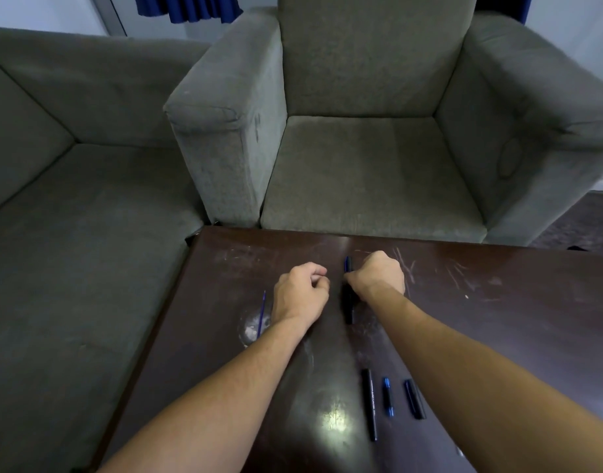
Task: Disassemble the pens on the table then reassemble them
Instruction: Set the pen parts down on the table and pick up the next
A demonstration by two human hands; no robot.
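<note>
right hand curled on black pen, mid-table, barrel partly hidden | left hand fisted, I can't tell contents | refill beside left wrist | three parts near edge, one part-covered by forearm

Right hand around black pen

One pen, one thin blue refill, one long black barrel, one blue-ended piece, one black cap.
</note>
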